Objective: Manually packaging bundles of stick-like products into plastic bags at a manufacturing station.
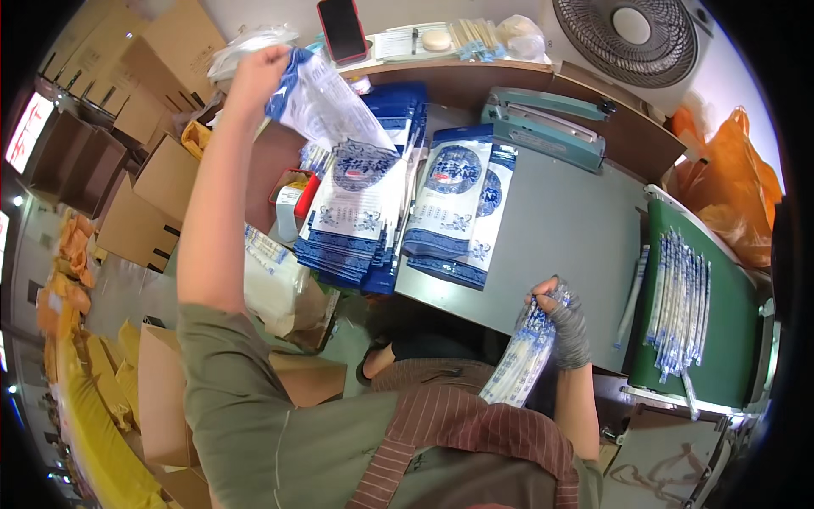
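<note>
From the head camera, the left hand (261, 68) is raised high at the far left, fingers pinched shut on a clear pouch with a blue printed edge (326, 106). The right hand (561, 318), in a grey fingerless glove, is closed around a bundle of slim wrapped chopstick packs (521, 360) held near the lap. Two fanned stacks of white-and-blue pouches (403, 212) lie on the grey tabletop (560, 229), beside a teal heat sealer (547, 123). More wrapped chopstick packs (678, 293) lie in a row on a green tray (729, 331) to the right. Brown cardboard boxes (144, 110) crowd the left; an orange plastic bag (733, 191) and a white fan (632, 34) sit at the far right.
</note>
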Demonstrator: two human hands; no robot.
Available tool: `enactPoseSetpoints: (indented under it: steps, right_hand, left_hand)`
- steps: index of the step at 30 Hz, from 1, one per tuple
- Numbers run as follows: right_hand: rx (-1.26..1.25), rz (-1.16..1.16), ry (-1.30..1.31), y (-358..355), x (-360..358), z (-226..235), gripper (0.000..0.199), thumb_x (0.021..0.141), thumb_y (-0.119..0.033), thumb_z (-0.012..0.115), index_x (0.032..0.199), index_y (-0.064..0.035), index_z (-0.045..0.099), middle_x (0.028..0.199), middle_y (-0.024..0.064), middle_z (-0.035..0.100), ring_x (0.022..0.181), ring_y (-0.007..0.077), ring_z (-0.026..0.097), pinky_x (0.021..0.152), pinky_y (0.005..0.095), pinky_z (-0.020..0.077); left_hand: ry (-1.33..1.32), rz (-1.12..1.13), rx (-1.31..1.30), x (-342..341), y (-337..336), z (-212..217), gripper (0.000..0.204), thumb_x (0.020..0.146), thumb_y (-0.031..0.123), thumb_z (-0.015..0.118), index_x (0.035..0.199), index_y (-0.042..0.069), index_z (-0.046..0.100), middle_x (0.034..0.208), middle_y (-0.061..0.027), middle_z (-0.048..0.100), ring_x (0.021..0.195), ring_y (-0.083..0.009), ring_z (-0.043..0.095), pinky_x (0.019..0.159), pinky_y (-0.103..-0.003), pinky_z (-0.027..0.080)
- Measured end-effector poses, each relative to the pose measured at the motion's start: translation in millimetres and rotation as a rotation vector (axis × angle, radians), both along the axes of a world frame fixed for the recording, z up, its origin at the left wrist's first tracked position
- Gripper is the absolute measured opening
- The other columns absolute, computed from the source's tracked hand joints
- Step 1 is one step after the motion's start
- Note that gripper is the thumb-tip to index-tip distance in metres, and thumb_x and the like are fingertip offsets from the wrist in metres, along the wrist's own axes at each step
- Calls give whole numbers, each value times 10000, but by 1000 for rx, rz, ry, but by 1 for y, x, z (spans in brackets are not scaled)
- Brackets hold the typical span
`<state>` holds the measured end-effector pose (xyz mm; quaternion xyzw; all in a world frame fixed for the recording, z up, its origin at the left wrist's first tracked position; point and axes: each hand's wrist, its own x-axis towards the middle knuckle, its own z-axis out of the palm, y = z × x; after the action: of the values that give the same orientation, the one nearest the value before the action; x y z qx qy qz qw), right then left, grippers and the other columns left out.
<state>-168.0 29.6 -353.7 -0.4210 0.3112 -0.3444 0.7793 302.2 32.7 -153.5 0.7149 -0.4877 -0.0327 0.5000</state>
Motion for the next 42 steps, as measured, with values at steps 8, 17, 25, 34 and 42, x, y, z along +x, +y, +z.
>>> enactPoseSetpoints:
  steps: [8, 17, 25, 34, 42]
  right_hand:
    - [-78, -77, -9, -5, -25, -11, 173, 757, -138, 652, 871, -54, 553, 771, 83, 600, 658, 146, 593, 594, 274, 514]
    - [-142, -168, 6, 15, -67, 4, 171, 766, -145, 652, 873, -44, 565, 806, 72, 610, 725, 135, 581, 668, 261, 487]
    - [-237, -220, 153, 32, -76, 14, 210, 750, -188, 642, 889, -54, 559, 847, 57, 592, 784, 120, 564, 713, 251, 457]
    - [-198, -56, -79, 11, -32, -57, 132, 812, -177, 607, 857, -56, 584, 785, 16, 583, 744, 88, 532, 703, 231, 433]
    - [-332, -80, 215, -2, -25, -58, 185, 816, -202, 614, 901, -38, 598, 822, 23, 605, 761, 82, 536, 696, 250, 437]
  left_hand:
    - [-632, -70, -239, -62, -69, 95, 160, 827, 80, 528, 915, -10, 627, 773, -135, 654, 704, -140, 596, 657, -300, 471]
    - [-940, -250, -593, -298, -16, -137, 124, 696, 11, 669, 807, 35, 618, 688, -58, 487, 608, -219, 510, 484, -328, 414]
    - [-564, -774, 122, -381, 22, -261, 166, 692, 81, 588, 847, 35, 554, 883, -103, 515, 791, -296, 504, 669, -379, 432]
    - [268, -1117, 376, -338, -6, -257, 304, 735, -31, 578, 1037, -6, 593, 917, -84, 638, 843, -152, 576, 770, -288, 456]
    - [564, -602, 184, -337, 3, -276, 171, 771, -32, 610, 936, -10, 647, 857, -73, 650, 765, -139, 605, 673, -256, 471]
